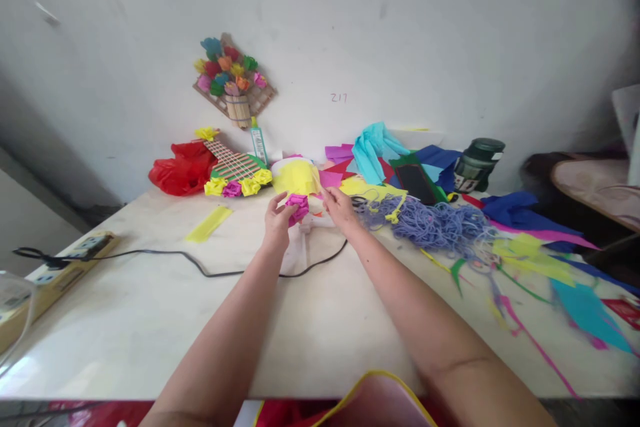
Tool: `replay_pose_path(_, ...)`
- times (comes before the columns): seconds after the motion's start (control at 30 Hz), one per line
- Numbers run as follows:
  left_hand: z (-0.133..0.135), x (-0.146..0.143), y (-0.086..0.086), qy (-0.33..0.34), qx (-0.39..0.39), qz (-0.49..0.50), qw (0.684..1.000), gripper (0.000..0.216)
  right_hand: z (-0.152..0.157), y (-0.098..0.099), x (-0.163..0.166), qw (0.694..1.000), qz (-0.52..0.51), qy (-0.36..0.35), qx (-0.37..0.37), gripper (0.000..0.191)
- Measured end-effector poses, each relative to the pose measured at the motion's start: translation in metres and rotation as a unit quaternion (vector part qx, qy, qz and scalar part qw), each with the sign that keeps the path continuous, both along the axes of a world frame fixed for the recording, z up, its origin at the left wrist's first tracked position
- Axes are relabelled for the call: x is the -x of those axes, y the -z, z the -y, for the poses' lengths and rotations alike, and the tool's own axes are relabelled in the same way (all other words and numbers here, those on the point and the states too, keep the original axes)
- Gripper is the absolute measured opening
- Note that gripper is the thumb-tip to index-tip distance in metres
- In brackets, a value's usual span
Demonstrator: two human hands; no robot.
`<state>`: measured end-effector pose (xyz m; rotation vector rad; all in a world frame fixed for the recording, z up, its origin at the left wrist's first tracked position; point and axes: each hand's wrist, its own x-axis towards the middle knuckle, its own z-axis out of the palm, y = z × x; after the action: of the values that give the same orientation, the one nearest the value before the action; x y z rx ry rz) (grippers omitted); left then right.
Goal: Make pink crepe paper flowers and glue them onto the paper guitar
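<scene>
My left hand (279, 217) pinches a magenta crepe-paper flower (298, 209) between thumb and fingers, above the middle of the table. Just to its right, my right hand (340, 208) is closed, thumb against forefinger; what its fingertips hold, if anything, is too small to make out. Behind both hands lies yellow crepe paper (296, 177). Below them a pale, partly hidden object (306, 230) with an orange bit rests near a black cord (200, 265). At the back left leans a guitar-shaped craft (235, 163) of sticks, trimmed with yellow and magenta paper flowers.
A power strip (65, 277) lies at the left edge, a yellow paper strip (209, 223) nearer the middle. On the right are tangled purple yarn (435, 223), a phone (416, 181), a dark green jar (479, 165) and coloured paper scraps. A stick basket of paper flowers (238, 110) hangs on the wall.
</scene>
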<state>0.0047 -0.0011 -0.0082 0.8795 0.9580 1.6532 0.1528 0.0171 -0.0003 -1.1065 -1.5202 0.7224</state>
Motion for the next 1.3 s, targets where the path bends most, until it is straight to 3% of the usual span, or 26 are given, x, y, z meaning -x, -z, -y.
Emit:
replay_pose_path(0.13, 0.001, 0.003, 0.0, -0.011, -0.013, -0.017, 1.0, 0.059, 0.002, -0.004, 0.0, 0.999, 0.002, -0.041, 0.019, 0.029)
replay_pose_path(0.53, 0.0, 0.003, 0.005, -0.038, -0.013, -0.066, 0.997, 0.055, -0.004, -0.019, -0.029, 0.996, 0.062, -0.052, 0.044, 0.03)
replay_pose_path(0.83, -0.004, 0.01, 0.011, -0.08, -0.023, -0.073, 0.994, 0.053, 0.013, -0.041, -0.026, 0.986, 0.127, -0.074, 0.081, 0.033)
replay_pose_path(1.07, -0.004, 0.015, 0.015, -0.088, -0.021, -0.063, 0.994, 0.049, 0.01, -0.039, -0.024, 0.977, 0.2, -0.074, 0.026, 0.032)
replay_pose_path(1.2, -0.003, 0.018, 0.015, -0.098, -0.012, -0.056, 0.994, 0.046, 0.011, -0.041, -0.023, 0.973, 0.223, -0.053, 0.028, 0.025)
replay_pose_path(1.3, -0.003, 0.019, 0.016, -0.101, -0.011, -0.054, 0.993, 0.044, 0.013, -0.042, -0.022, 0.974, 0.22, -0.047, 0.037, 0.032)
